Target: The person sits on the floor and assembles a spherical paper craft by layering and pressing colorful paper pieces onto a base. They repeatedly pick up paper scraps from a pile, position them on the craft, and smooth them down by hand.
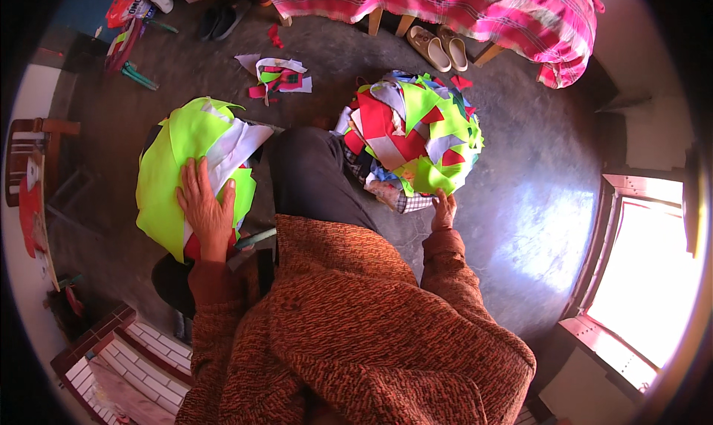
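Note:
My left hand (pixel 208 213) lies with its fingers stretched out on a heap of fabric pieces (pixel 172 165) at my left knee. Bright yellow-green cloth covers most of that heap, with pale grey pieces along its right side. To the right of my other knee, a rounded pile of fabric scraps (pixel 382 139) sits on the floor, mixing red, grey, yellow-green, blue and checked cloth. At its near edge my right hand (pixel 443 213) has its fingertips closed on the rim of a yellow-green fabric scrap (pixel 438 176). What lies beneath both heaps is hidden.
A few loose scraps (pixel 282 77) lie on the dark floor ahead. Beyond them stand a bed or table with a pink checked cover (pixel 445 1), beige clogs (pixel 438 50) and dark shoes (pixel 225 20). Light enters at a bright opening (pixel 642 276) on the right.

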{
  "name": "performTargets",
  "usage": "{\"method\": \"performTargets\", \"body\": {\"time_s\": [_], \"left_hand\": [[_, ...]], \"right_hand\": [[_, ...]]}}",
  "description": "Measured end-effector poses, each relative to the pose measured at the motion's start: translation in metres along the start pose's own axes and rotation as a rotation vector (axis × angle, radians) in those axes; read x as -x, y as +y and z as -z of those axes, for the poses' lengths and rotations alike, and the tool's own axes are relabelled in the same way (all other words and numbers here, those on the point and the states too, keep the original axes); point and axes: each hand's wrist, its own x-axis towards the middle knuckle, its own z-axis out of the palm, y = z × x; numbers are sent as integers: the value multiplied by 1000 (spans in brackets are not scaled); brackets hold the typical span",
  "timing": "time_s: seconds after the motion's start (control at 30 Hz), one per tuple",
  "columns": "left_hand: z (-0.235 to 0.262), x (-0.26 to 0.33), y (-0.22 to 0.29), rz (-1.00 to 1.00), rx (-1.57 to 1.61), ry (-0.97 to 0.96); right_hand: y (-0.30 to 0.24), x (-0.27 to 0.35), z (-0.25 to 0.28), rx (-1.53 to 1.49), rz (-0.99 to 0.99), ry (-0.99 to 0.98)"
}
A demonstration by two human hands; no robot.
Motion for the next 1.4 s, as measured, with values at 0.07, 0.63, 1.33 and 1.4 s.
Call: {"method": "performTargets", "body": {"time_s": [0.07,0.63,1.33,1.4], "left_hand": [[0,3,-1,13,-2,0],[1,3,-1,10,34,57],[22,51,28,339,1563,-296],[16,56,30,396,1567,-330]], "right_hand": [[-45,15,-13,-101,86,-106],[-249,28,-68,-578,302,-361],[-165,226,-279,646,1073,-1383],[-160,225,-278,675,1111,-1398]]}}
